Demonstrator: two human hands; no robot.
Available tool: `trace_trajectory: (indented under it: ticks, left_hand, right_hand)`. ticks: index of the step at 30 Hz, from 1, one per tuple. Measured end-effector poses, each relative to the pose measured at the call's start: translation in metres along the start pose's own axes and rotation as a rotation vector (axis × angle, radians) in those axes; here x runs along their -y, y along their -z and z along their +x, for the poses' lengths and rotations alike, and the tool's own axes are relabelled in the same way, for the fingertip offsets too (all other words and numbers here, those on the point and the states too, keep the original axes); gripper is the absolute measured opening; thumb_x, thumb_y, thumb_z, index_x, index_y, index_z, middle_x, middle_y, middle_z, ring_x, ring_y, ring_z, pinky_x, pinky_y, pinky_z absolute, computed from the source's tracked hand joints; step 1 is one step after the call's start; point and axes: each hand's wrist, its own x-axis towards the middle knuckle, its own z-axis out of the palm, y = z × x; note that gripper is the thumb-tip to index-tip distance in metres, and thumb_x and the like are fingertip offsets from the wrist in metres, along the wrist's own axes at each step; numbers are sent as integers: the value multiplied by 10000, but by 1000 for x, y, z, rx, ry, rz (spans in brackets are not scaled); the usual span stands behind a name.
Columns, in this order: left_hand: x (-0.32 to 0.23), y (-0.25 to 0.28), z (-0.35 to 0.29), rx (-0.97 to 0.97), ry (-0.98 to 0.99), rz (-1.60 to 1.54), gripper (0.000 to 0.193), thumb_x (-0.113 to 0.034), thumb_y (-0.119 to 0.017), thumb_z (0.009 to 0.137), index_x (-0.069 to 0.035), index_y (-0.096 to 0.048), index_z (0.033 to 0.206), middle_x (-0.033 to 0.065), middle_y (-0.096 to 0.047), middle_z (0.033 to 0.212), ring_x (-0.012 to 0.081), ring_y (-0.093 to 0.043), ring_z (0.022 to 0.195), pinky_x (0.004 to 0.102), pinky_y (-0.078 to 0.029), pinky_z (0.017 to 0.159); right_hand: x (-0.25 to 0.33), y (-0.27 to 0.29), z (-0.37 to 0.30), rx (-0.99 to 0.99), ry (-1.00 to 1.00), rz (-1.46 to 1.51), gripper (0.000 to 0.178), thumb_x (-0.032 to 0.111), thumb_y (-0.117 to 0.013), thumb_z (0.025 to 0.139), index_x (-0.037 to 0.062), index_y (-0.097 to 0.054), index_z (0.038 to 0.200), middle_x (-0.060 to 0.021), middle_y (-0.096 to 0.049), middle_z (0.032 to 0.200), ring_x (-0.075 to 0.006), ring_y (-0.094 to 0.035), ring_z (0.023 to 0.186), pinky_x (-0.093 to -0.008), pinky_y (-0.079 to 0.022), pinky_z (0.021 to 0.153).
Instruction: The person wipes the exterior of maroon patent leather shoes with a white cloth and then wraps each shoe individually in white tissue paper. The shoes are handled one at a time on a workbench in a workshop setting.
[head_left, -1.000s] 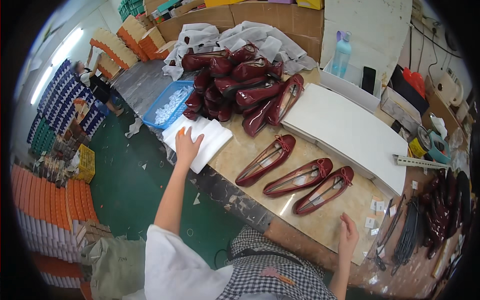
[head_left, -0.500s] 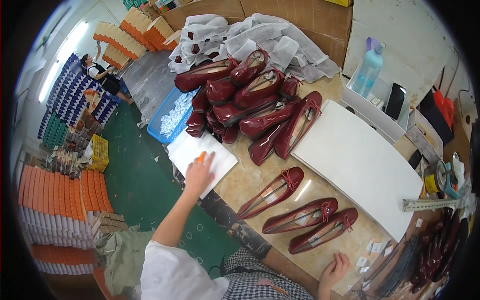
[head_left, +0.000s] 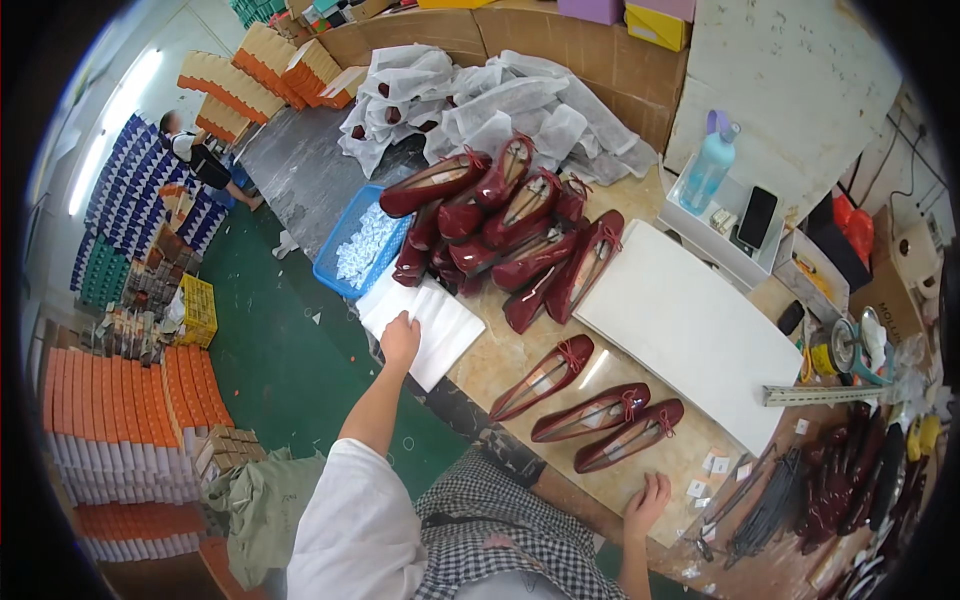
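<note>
My left hand (head_left: pixel 402 341) is closed over a stack of thin white sheets (head_left: pixel 447 335) at the table's left edge. Its fingertips are hidden, so whatever it may grip does not show. My right hand (head_left: pixel 648 500) rests at the near table edge, fingers loosely bent and apart, holding nothing. Beyond it, to the left, lie three dark red ballet flats with bows: one single shoe (head_left: pixel 541 378), a middle one (head_left: pixel 590 412) and the nearest (head_left: pixel 630 437). A heap of similar red flats (head_left: pixel 490 225) rises behind the sheets.
A blue basket (head_left: pixel 325 277) of small clear packets stands by the heap. White boards (head_left: pixel 690 330) lie to the right, with a white box (head_left: pixel 720 235) holding a bottle and phone behind. Small labels (head_left: pixel 697 488) and dark cords (head_left: pixel 765 510) are near my right hand. A person stands far left.
My left hand has gone from spread fingers on the white sheets to closed, and the top sheets look shifted. My right hand stays by the near edge. The view has shifted slightly.
</note>
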Motion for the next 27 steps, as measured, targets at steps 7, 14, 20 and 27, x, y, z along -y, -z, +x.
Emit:
trace_trajectory:
  ticks: [7, 14, 20, 27]
  left_hand:
    - [30, 66, 23, 48, -32, -369, 303, -297, -652, 805, 3, -630, 836, 209, -624, 694, 327, -620, 639, 420, -453, 591]
    - [104, 91, 59, 235, -221, -947, 292, -206, -555, 892, 26, -586, 719, 19, -519, 524, 49, -413, 535, 311, -342, 461]
    - [137, 196, 70, 1044, -186, -1111, 233, -197, -559, 917, 19, -649, 915, -4, -623, 784, 40, -534, 655, 213, -433, 561]
    - [163, 224, 85, 641, -205, -1213, 109, -71, -639, 833, 20, -652, 891, 28, -653, 734, 49, -578, 617, 200, -447, 545]
  right_hand:
    - [70, 5, 24, -22, -305, 339, 186, -24, -503, 847, 7, -635, 975, -123, -643, 897, -244, -617, 884, -319, -469, 801]
    - [369, -80, 101, 358, 124, 557, 268, 17, -588, 837, 34, -628, 1102, -111, -640, 1043, -194, -624, 897, -309, -502, 759]
    - [547, -113, 165, 754, -30, 1100, 382, 9, -610, 788, 44, -603, 1168, -27, -619, 1079, -101, -590, 760, -229, -497, 631]
    - [599, -125, 172, 851, 72, 828, 300, -58, -517, 746, 22, -666, 993, -16, -649, 797, -70, -581, 668, -221, -489, 574]
